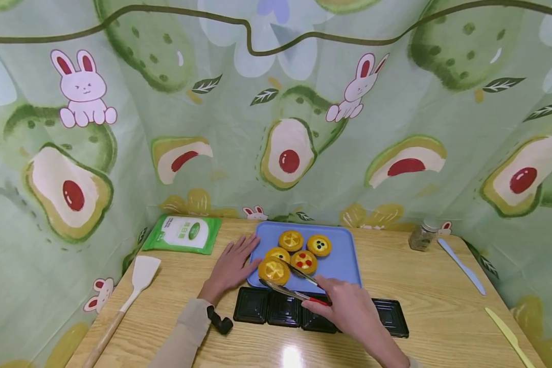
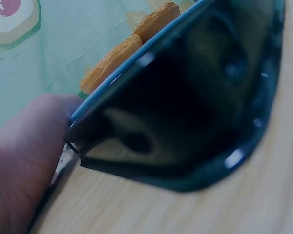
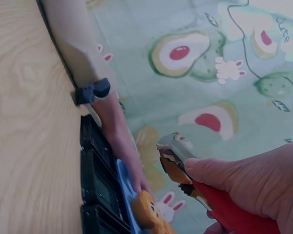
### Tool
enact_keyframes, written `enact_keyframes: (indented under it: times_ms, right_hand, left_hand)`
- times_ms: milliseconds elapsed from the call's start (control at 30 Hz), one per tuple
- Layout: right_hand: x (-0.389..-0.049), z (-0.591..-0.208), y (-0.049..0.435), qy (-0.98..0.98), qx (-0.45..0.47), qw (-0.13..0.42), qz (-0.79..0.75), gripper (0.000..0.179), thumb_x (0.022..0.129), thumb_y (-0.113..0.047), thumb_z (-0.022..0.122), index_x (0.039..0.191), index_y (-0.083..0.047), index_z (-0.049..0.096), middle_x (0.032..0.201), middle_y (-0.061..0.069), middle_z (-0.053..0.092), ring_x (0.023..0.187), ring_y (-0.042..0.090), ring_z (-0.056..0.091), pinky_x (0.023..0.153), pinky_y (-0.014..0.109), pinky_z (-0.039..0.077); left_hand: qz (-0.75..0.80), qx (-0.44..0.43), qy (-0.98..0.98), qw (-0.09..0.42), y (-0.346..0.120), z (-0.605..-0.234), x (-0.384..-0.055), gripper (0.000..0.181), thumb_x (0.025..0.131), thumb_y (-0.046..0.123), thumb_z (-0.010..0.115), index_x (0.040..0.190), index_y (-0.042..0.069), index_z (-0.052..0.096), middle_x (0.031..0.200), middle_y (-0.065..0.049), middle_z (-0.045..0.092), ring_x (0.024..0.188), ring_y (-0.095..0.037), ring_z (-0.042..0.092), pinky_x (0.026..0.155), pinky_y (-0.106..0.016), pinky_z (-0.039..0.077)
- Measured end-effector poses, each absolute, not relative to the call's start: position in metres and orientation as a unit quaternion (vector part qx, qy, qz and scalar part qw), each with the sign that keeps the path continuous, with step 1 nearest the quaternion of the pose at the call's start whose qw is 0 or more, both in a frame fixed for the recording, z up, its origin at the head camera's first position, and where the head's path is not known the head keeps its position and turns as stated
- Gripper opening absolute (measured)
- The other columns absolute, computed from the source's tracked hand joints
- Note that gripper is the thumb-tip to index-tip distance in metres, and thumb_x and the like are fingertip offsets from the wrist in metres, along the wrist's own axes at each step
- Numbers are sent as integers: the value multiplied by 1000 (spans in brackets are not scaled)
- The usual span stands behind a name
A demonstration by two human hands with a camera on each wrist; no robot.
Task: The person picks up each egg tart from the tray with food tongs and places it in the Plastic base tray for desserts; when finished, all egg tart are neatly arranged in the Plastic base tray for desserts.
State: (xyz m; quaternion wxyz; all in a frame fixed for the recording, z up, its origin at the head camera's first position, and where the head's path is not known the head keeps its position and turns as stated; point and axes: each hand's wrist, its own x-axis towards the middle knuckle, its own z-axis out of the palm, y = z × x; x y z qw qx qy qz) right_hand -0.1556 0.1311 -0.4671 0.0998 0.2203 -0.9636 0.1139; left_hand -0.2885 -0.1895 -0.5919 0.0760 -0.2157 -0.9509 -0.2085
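My right hand (image 1: 349,309) grips red-handled metal tongs (image 3: 219,204). Between the tong tips is an egg tart (image 1: 274,271), seen edge-on and raised over the tray in the right wrist view. My left hand (image 1: 232,266) rests with outstretched fingers at the left edge of the blue tray (image 1: 340,281). Behind the held tart, the tray bears a tart partly hidden by it (image 1: 276,253), a tart with red dots (image 1: 304,262), a tart with dark berries (image 1: 319,245) and a plain-topped tart (image 1: 291,240).
Several square black plastic containers (image 1: 251,305) stand in a row before the tray. To the left lie a green-white packet (image 1: 184,234) and a white spatula (image 1: 142,273). On the right are a small jar (image 1: 423,236), a blue knife (image 1: 462,266) and a yellow knife (image 1: 508,335).
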Motion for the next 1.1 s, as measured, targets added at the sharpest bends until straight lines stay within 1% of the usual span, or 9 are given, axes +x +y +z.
enact_keyframes:
  times_ms: [100, 233, 367, 433, 500, 600, 767, 933, 1100]
  right_hand:
    - [-154, -473, 123, -958, 235, 104, 124, 47, 86, -62, 77, 104, -18, 73, 59, -14, 40, 47, 2, 37, 43, 23, 29]
    - [-152, -482, 118, -953, 255, 100, 126, 50, 87, -64, 74, 108, -18, 75, 64, -13, 51, 50, 2, 43, 45, 22, 34]
    - [-148, -492, 111, -951, 267, 92, 125, 48, 88, -65, 72, 103, -19, 72, 68, -12, 54, 51, 3, 42, 43, 22, 33]
    - [-147, -496, 108, -951, 268, 94, 120, 49, 88, -66, 72, 105, -20, 73, 72, -11, 61, 53, 4, 48, 43, 23, 36]
    - [-146, -499, 106, -952, 269, 92, 114, 52, 89, -67, 70, 110, -20, 75, 79, -9, 68, 56, 8, 56, 44, 25, 41]
    - [-145, -504, 103, -952, 273, 80, 109, 59, 91, -68, 67, 120, -18, 76, 95, -4, 77, 68, 14, 69, 49, 28, 49]
    - [-143, -510, 99, -955, 271, 43, 117, 64, 92, -69, 64, 127, -17, 76, 107, 2, 79, 78, 20, 74, 54, 31, 54]
    - [-142, -514, 97, -955, 272, 38, 114, 64, 92, -69, 64, 128, -17, 75, 106, 3, 79, 77, 21, 74, 56, 34, 56]
    - [-141, -516, 96, -955, 274, 38, 107, 64, 92, -69, 66, 128, -16, 73, 103, 3, 78, 73, 21, 73, 55, 35, 55]
  left_hand:
    - [-209, -221, -949, 84, -191, -593, -289, 68, 107, 56, 45, 165, 21, 35, 171, 2, 29, 158, -33, 26, 125, -60, 19]
    - [-209, -221, -949, 78, -189, -592, -290, 69, 107, 57, 45, 166, 23, 33, 172, 3, 28, 158, -33, 25, 126, -59, 18]
    - [-207, -217, -952, 65, -192, -592, -286, 70, 107, 57, 43, 167, 24, 29, 173, 3, 25, 159, -31, 23, 127, -57, 15]
    - [-206, -217, -952, 64, -192, -592, -286, 70, 108, 58, 42, 167, 24, 28, 173, 4, 24, 159, -31, 22, 128, -57, 14]
    - [-204, -218, -952, 64, -191, -592, -288, 70, 108, 58, 41, 167, 24, 28, 173, 4, 23, 159, -31, 22, 128, -57, 14]
    - [-205, -216, -952, 67, -191, -592, -288, 70, 107, 58, 43, 167, 24, 28, 173, 5, 24, 159, -30, 22, 127, -57, 15]
    - [-208, -215, -951, 72, -190, -592, -288, 70, 107, 57, 45, 166, 23, 32, 172, 4, 26, 159, -31, 24, 126, -59, 16]
    - [-200, -210, -955, 60, -191, -591, -289, 71, 106, 60, 43, 167, 26, 29, 172, 6, 24, 160, -28, 21, 127, -57, 16]
    - [-197, -208, -957, 51, -191, -590, -289, 72, 106, 61, 42, 167, 27, 27, 173, 7, 22, 160, -27, 20, 127, -56, 15]
